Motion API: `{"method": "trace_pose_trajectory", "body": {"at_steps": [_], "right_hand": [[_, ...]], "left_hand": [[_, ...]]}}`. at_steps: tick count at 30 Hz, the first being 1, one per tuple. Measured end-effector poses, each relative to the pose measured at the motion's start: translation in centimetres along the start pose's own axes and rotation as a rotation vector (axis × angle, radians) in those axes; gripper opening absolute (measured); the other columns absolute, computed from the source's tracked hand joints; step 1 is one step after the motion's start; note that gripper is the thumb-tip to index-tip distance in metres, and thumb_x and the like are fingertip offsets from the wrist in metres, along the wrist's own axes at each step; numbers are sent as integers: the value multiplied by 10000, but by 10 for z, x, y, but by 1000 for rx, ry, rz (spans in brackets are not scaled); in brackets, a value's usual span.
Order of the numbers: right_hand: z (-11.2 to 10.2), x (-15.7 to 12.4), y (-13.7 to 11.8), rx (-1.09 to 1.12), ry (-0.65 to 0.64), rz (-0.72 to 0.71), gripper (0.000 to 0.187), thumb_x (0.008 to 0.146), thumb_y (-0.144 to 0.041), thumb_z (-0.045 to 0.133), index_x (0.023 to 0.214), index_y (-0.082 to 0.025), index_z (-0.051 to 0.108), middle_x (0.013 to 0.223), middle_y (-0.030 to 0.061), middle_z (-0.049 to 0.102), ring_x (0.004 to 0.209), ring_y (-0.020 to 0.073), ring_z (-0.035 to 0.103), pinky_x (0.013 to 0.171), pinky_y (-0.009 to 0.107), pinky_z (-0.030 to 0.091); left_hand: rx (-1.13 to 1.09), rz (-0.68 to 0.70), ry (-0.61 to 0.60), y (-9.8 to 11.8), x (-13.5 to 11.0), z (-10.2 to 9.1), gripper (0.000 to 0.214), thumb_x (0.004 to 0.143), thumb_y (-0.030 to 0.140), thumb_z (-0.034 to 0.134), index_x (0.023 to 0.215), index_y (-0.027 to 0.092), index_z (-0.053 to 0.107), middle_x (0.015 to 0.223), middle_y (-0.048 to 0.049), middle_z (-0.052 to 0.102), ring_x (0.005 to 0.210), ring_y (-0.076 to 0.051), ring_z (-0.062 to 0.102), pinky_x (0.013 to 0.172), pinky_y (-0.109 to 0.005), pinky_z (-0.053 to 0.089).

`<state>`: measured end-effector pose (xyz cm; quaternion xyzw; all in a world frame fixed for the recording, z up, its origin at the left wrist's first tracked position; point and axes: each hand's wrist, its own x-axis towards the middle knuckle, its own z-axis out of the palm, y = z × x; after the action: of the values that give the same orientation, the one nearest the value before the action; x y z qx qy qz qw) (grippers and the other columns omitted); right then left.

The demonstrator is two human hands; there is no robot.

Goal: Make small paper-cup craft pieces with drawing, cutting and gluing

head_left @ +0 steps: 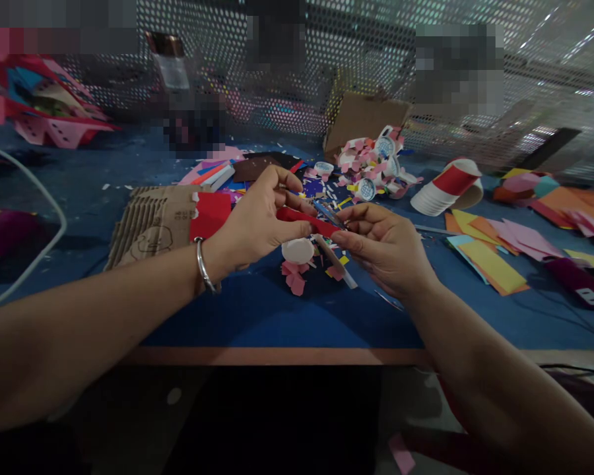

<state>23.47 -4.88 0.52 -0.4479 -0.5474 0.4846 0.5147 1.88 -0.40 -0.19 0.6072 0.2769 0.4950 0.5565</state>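
Note:
My left hand (262,218), with a silver bangle on its wrist, pinches one end of a narrow red paper strip (301,221) above the blue table (277,310). My right hand (383,247) is closed around a pair of scissors (329,214) whose blades meet the strip's other end. Just below the strip a small white paper cup (297,251) lies on the table with pink paper scraps (294,277) next to it.
A corrugated cardboard sheet (151,224) with a red paper piece (210,214) lies at the left. A stack of red and white cups (445,188) and coloured paper sheets (495,254) lie at the right. Decorated cups (376,168) and a perforated metal screen stand behind.

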Motion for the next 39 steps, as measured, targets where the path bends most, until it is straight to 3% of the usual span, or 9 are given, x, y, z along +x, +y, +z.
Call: {"method": "trace_pose_trajectory", "body": {"at_steps": [3, 7, 11, 14, 18, 24, 30, 35, 39], "right_hand": [[0, 1, 2, -6, 39, -6, 545, 572, -312, 1091, 978, -194, 747, 718, -35, 637, 658, 109, 561, 496, 199, 400], [-1, 2, 6, 2, 49, -11, 547, 577, -290, 1079, 1004, -204, 748, 790, -23, 676, 719, 121, 606, 590, 221, 491], [0, 2, 7, 16, 35, -33, 521, 621, -293, 1062, 1018, -210, 736, 795, -23, 691, 740, 134, 639, 655, 248, 539], [2, 2, 6, 1, 13, -37, 497, 653, -309, 1052, 1018, -211, 729, 793, -16, 708, 762, 147, 666, 688, 260, 553], [4, 1, 7, -29, -6, -33, 506, 644, -320, 1062, 1015, -215, 735, 814, -8, 734, 760, 160, 687, 699, 278, 572], [4, 1, 9, -37, -6, -33, 502, 683, -368, 1051, 1037, -219, 727, 813, -9, 730, 718, 154, 684, 648, 272, 567], [5, 0, 6, -2, -6, -25, 513, 657, -312, 1054, 1038, -211, 725, 774, -24, 696, 671, 134, 658, 556, 232, 505], [5, -2, 0, 67, 1, -2, 530, 640, -360, 1075, 999, -200, 720, 681, -62, 628, 501, 60, 482, 411, 196, 291], [3, -1, -1, 71, -76, 82, 576, 600, -360, 1096, 986, -185, 706, 622, -94, 596, 419, 21, 367, 380, 196, 197]], "left_hand": [[-88, -125, 15, 1, -2, 4, 576, 720, 19, 856, 1091, 252, 483, 887, -1, 803, 675, -148, 755, 591, -252, 577], [-235, -177, 147, 4, -2, 9, 531, 752, -17, 852, 1078, 241, 523, 817, 53, 762, 681, -119, 754, 653, -241, 603], [-330, -170, 261, 8, -2, 16, 397, 811, -57, 814, 956, 211, 560, 777, 71, 704, 714, -75, 735, 707, -203, 605], [-347, -170, 300, 11, -6, 23, 366, 878, -51, 770, 1046, 209, 575, 810, 49, 737, 756, -95, 755, 767, -240, 636], [-287, -89, 393, 11, -11, 28, 489, 888, -45, 769, 1121, 266, 471, 764, 91, 711, 666, -120, 735, 702, -282, 650], [-143, 7, 337, 4, -8, 27, 223, 911, 2, 760, 906, 191, 641, 837, 21, 740, 753, -103, 729, 778, -252, 631], [-94, 83, 354, 3, -4, 21, 217, 910, -5, 708, 1034, 171, 734, 1010, -38, 796, 919, -141, 745, 895, -296, 628], [39, 203, 307, 4, -2, 15, 405, 778, -31, 790, 1108, 194, 724, 1177, -53, 783, 1091, -191, 731, 1008, -354, 624], [89, 157, 167, 7, -3, 12, 517, 724, -22, 810, 1186, 195, 731, 1237, -78, 760, 1054, -210, 721, 883, -327, 622]]}}
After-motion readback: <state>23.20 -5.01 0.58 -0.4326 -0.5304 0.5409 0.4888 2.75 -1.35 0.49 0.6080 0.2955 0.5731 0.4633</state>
